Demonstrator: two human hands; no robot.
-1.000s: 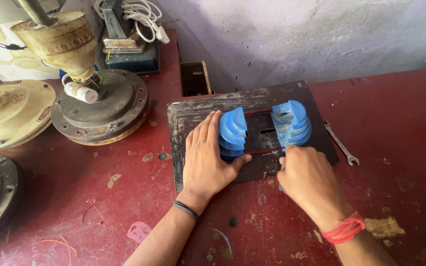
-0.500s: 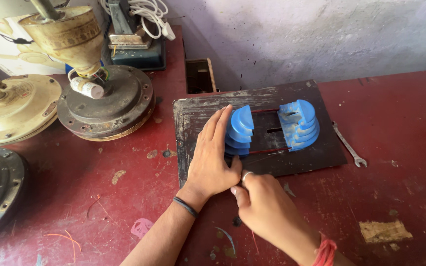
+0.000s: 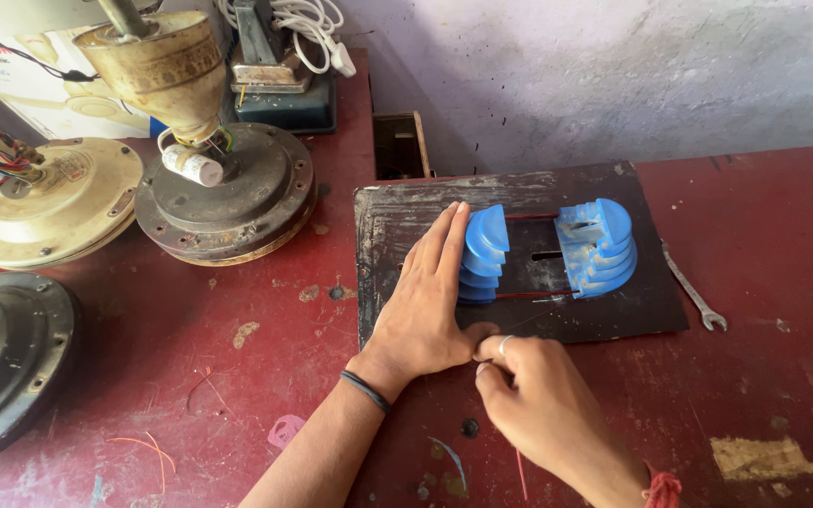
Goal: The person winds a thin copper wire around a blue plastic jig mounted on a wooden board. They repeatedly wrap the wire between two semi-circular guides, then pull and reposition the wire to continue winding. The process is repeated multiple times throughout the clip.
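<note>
Two blue stepped formers (image 3: 540, 250) sit on the dark board (image 3: 397, 216) atop the red workbench (image 3: 783, 282), joined by thin reddish wire running between them. A second ago the right hand (image 3: 543, 404) was up beside the right-hand former; now it has dropped to the board's near edge, fingers pinched shut on what looks like the wire end, just touching the left thumb. The left hand (image 3: 430, 301) has stayed flat and open, fingers pressed against the left former. The pair's long axis runs left to right across the board, curved faces pointing outward. A spanner (image 3: 695, 293) lies just right of the board; fan motor housings (image 3: 228, 193) stand well left.
</note>
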